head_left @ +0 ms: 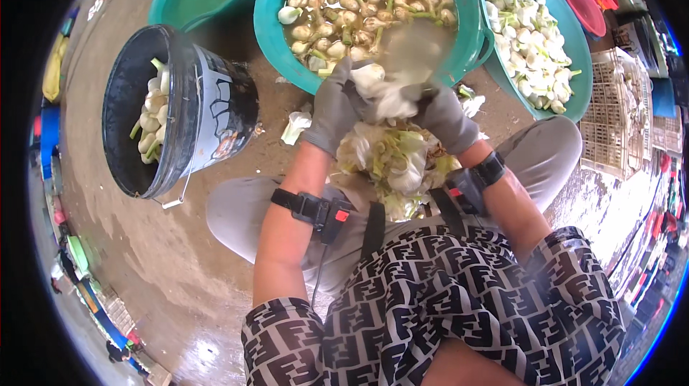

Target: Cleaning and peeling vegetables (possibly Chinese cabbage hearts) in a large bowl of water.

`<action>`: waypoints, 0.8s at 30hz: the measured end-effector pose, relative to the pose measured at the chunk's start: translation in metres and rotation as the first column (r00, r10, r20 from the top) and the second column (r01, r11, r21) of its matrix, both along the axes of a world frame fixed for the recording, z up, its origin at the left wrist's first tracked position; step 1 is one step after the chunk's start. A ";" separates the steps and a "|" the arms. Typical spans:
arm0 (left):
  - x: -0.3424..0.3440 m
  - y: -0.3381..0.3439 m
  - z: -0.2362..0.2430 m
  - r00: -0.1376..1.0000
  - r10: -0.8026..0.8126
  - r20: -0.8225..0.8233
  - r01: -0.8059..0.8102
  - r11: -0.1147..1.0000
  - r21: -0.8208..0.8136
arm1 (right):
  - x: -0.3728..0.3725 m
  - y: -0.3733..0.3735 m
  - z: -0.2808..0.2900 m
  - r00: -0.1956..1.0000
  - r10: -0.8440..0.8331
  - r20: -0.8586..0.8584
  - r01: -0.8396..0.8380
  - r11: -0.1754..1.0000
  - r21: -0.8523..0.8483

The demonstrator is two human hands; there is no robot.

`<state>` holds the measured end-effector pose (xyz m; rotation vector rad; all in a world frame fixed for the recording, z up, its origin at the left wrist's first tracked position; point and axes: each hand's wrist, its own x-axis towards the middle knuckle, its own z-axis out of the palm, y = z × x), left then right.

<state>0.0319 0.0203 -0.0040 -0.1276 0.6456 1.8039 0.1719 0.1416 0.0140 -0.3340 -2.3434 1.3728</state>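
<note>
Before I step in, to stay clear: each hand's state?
Left hand: closed on a white bulb.
Right hand: by pale peel, grip too blurred to tell.

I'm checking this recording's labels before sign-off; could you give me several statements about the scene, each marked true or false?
1. Grey gloves cover both the left hand and the right hand. True.
2. The round black plastic bucket at left is empty. False: the bucket holds whitish, green-stemmed bulbs.
3. The large round teal plastic tub ahead holds pale bulbs in murky water. True.
4. The oval pink plastic basin stands at far left. False: the basin is at the upper right.
5. A whitish round bulb is between the two hands. True.
</note>
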 end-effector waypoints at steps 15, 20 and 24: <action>-0.019 -0.012 -0.033 0.949 0.314 0.023 -0.299 0.921 -0.248 | 0.010 0.015 0.035 0.509 0.395 0.765 -0.211 0.919 -0.334; 0.003 0.007 -0.011 0.996 0.068 -0.061 -0.078 0.982 -0.174 | -0.009 0.013 -0.004 0.977 -0.038 0.211 0.053 0.997 -0.064; 0.015 -0.002 -0.017 0.978 0.011 -0.208 -0.073 0.953 -0.293 | -0.027 -0.007 0.001 0.971 -0.119 0.206 0.112 0.993 0.043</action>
